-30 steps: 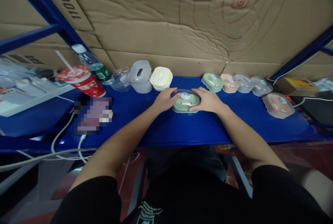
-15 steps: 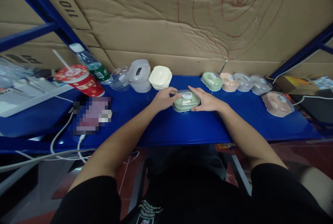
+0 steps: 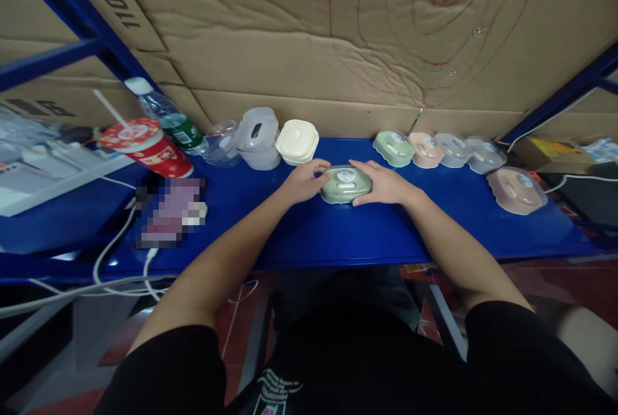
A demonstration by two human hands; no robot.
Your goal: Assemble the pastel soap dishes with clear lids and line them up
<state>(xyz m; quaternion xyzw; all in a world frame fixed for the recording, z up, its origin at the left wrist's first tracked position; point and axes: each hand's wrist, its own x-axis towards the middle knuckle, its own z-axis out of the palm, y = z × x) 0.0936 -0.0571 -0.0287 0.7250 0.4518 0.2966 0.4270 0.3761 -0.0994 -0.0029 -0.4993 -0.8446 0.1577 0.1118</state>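
A pale green box with a clear lid (image 3: 346, 188) rests on the blue table in front of me. A round white label and a small pale raised piece show on its top. My left hand (image 3: 304, 182) grips its left end, with the thumb and fingers curved at the lid's edge. On the opposite end, my right hand (image 3: 386, 184) is wrapped round the side, thumb toward me and fingers at the back. Just behind my left hand stands a stack of cream-coloured trays (image 3: 297, 139). The box's far side is partly hidden by my fingers.
Clear-grey covers (image 3: 258, 138) are stacked back left, beside a bottle (image 3: 186, 135) and a red cup (image 3: 161, 154). Back right is a row including a green box (image 3: 393, 150) and a peach box (image 3: 425, 150); a pink box (image 3: 517, 193) stands farther right. Cardboard (image 3: 270, 35) walls the back.
My left thumb has drawn back slightly from the lid's top. Both hands stay at the ends of the green box, and the camera view has shifted a little.
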